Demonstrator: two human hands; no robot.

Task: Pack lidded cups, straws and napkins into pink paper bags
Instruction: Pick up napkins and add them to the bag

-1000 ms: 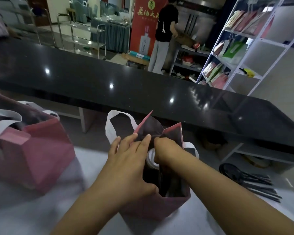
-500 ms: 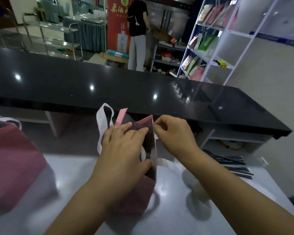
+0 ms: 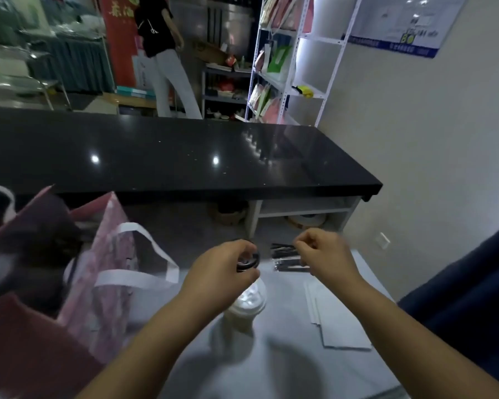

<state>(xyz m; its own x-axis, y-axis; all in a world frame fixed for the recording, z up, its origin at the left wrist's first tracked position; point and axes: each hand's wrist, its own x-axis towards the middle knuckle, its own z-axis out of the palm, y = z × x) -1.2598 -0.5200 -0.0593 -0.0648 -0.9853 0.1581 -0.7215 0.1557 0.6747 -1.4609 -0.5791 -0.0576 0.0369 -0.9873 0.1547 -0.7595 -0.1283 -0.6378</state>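
At the left stood an open pink paper bag (image 3: 98, 283), its white handles (image 3: 144, 279) flopped toward the middle of the grey table (image 3: 271, 370). Beside it the left hand (image 3: 216, 275) curled its fingers and thumb round a black lid (image 3: 248, 262), hiding what lay beneath. Just in front of that hand stood a pale cup (image 3: 247, 306) with a white lid. Further right lay a bundle of black straws (image 3: 285, 260), and the right hand (image 3: 326, 254) hovered at their end, fingers curled, thumb near forefinger; whether it pinched a straw I couldn't tell. White napkins (image 3: 340, 321) lay flat nearest the right edge.
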